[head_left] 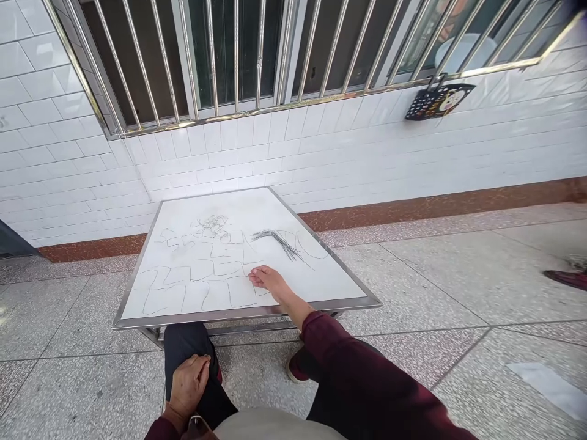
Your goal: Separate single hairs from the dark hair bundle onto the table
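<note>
My right hand (268, 281) is over the near half of a white tabletop, thumb and fingers pinched together at a thin dark wire (261, 295). Several bent wires (213, 263) with step-like curves are spread to its left. Beyond the hand lies a bundle of dark strands (277, 239), fanned at its near end. A tangled heap of fine wire (213, 224) sits towards the far left. My left hand (189, 382) rests on my left thigh with its fingers curled closed, and nothing shows in it.
The white table (334, 286) has a grey metal rim and stands by a white tiled wall (275, 146). Above are barred windows (236, 55), with a patterned bag (439, 101) hanging at right. A white sheet (550, 388) lies on the speckled floor; a dark red shoe (566, 278) shows at right.
</note>
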`<state>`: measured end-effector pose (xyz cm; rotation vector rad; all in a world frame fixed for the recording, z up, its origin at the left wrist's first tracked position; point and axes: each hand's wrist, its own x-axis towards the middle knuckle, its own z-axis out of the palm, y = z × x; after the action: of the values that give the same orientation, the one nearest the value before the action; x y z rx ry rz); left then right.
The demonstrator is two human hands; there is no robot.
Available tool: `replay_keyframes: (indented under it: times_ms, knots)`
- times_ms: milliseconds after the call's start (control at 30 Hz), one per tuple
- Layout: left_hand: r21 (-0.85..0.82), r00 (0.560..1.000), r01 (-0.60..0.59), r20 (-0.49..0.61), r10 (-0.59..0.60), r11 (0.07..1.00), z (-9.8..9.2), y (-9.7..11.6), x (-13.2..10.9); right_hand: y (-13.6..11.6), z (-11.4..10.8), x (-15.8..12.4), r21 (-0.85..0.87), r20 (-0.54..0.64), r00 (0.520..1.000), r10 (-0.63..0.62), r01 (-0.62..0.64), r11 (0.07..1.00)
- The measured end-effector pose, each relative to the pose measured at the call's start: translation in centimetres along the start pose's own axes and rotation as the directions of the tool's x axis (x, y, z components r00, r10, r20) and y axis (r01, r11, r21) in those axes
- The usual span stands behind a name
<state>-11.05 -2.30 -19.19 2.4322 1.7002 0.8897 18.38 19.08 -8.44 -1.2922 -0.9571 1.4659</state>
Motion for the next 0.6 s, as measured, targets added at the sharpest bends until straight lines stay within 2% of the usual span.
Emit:
replay_keyframes:
  times_ms: [267, 600]
  knots:
    - [-0.003, 1.000, -0.002, 0.007, 0.002, 1.000, 0.34, -0.27, -0.13, 0.00, -0.55, -0.29, 0.033, -0.007, 1.000, 0.020, -0.020, 0.999]
    - [-0.001, 1.000, -0.010, -0.007, 0.010, 1.000, 0.35, -0.15, -0.07, -0.48, 0.23, -0.88, 0.022, -0.007, 0.999, 0.045, -0.045, 0.999]
